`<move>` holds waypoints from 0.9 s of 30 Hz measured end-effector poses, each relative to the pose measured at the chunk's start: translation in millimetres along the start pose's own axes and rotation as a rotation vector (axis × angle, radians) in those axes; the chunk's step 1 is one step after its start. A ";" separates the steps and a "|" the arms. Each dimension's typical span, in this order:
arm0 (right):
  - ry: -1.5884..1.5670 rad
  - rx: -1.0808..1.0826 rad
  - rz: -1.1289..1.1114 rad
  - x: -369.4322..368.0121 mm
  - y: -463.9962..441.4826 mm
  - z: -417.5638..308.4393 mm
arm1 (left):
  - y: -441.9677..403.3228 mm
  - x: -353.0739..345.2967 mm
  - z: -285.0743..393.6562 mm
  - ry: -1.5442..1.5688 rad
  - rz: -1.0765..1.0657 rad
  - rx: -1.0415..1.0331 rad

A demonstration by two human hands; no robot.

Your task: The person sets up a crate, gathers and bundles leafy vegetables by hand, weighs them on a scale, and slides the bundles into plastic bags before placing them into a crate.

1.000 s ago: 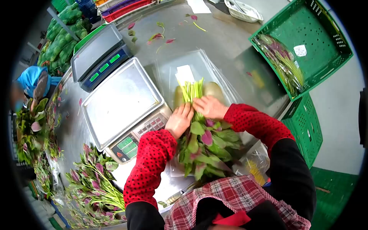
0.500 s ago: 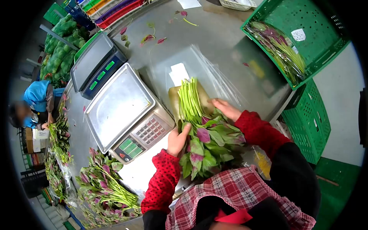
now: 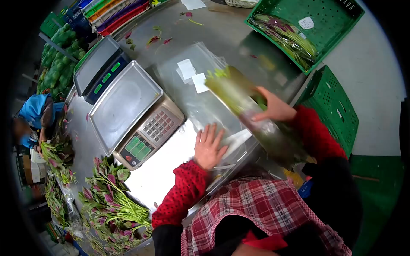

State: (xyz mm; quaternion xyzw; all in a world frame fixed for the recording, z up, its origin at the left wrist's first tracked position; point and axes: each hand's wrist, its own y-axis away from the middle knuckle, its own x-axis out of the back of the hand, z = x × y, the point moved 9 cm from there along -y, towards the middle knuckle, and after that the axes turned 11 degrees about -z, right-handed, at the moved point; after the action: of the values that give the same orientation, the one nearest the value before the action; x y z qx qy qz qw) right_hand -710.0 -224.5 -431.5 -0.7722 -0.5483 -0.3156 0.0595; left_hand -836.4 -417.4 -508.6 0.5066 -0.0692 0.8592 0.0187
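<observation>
My right hand (image 3: pixel 275 106) grips a bundle of red-and-green amaranth (image 3: pixel 239 99), raised at the table's front edge and smeared by motion. A tan, sheet-like holder (image 3: pixel 235 77) lies along its stems, and a glossy sheen shows over the lower part; whether a bag covers it I cannot tell. My left hand (image 3: pixel 208 147) lies flat with spread fingers on clear plastic bags (image 3: pixel 213 115) on the steel table. White labels (image 3: pixel 186 69) lie on the bags, just beyond both hands.
A scale (image 3: pixel 128 102) stands left of my left hand, with a second scale (image 3: pixel 100 70) behind. Loose amaranth (image 3: pixel 113 196) lies at the near left. A green crate (image 3: pixel 329 25) holds bagged amaranth; more green crates (image 3: pixel 335 106) stand right. A co-worker (image 3: pixel 36 113) handles greens at far left.
My right hand has lifted the amaranth bundle and tan holder off the table, tilting them to the right. My left hand has left the bundle and now rests on the bags.
</observation>
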 end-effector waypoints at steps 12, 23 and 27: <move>-0.163 -0.447 0.098 -87.4 152.3 53.5 | -82.5 -22.1 -52.7 -0.060 0.080 -0.063; -0.152 -0.349 0.063 -106.4 145.8 57.2 | -87.7 -23.6 -62.7 -0.033 -0.001 0.028; -0.135 -0.362 0.032 -103.1 140.6 49.1 | -84.0 -25.9 -58.7 -0.110 0.188 -0.135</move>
State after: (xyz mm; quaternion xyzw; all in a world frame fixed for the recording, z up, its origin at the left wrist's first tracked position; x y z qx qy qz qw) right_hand -585.5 -341.5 -491.6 -0.7982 -0.4732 -0.3556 -0.1122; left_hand -866.2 -325.2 -550.8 0.5419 -0.1751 0.8214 -0.0315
